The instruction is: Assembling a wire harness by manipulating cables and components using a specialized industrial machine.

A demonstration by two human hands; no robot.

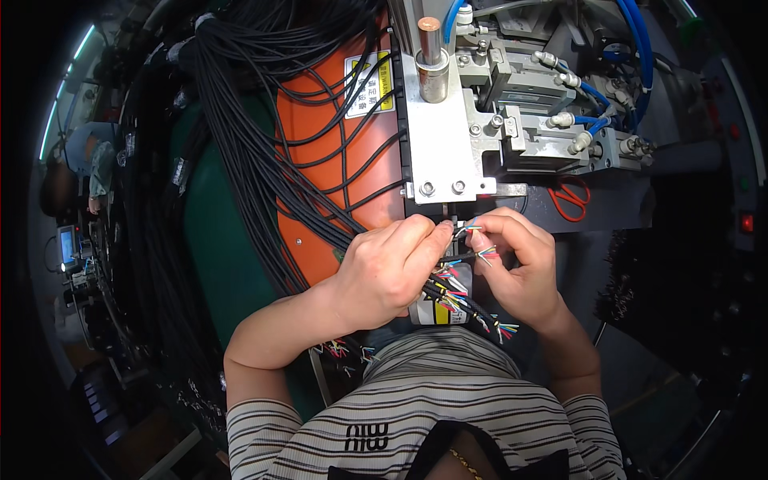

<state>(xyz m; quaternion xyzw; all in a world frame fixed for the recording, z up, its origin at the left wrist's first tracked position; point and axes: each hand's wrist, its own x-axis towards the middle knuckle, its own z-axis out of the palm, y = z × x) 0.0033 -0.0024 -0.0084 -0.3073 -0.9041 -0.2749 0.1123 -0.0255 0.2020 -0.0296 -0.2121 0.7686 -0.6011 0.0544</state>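
Note:
Just below the front of a metal fixture (442,152), my two hands meet at the end of a black cable. My left hand (384,268) is closed round the cable, its thumb and forefinger close to the fanned-out thin wires (472,229). My right hand (520,260) pinches at those coloured wires with thumb and forefinger; another splayed wire end (486,254) shows by its thumb. Below the hands hang several more black cable ends (452,296) with bared red, blue, green, yellow and white wires. My left fingers hide part of the held cable.
A thick bundle of black cables (240,120) runs over an orange panel (308,248) on the left. Pneumatic cylinders (544,104) with blue hoses stand at the back right. Red-handled scissors (570,198) lie right of the fixture. Another person (90,160) is at far left.

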